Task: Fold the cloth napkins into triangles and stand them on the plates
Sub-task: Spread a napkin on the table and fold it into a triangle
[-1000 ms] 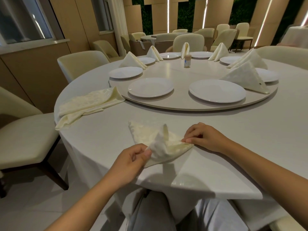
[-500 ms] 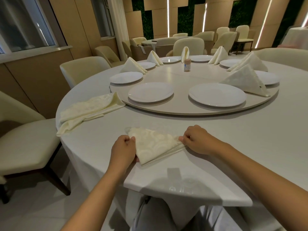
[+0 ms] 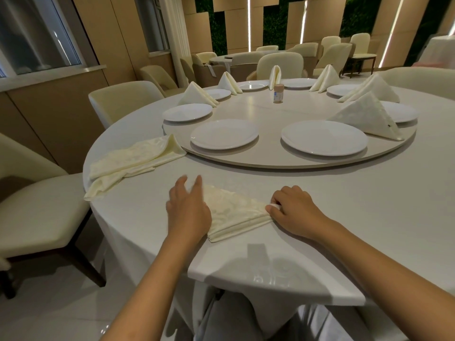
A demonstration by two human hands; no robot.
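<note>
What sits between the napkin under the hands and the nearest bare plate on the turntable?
Nothing visible. The napkin lies flat under the left hand, its right tip pinched by the right hand. Only bare tablecloth and the turntable's raised rim lie before the near plate.

Walls: tan wood-look wall panels [image 3: 59,102], with staggered beige panels [image 3: 236,23] over dark green foliage at the far end
Light: thin vertical white light strips [image 3: 249,20] glow between the far panels; the room is dim
Windows: grey-framed windows [image 3: 32,33] on the left, a white sill below
Floor: glossy pale floor tiles [image 3: 73,311]
Furniture: cream upholstered chairs with dark wooden legs [image 3: 37,217] ring a round white-clothed dining table [image 3: 369,217]; more cream chairs [image 3: 332,55] surround a second table behind
</note>
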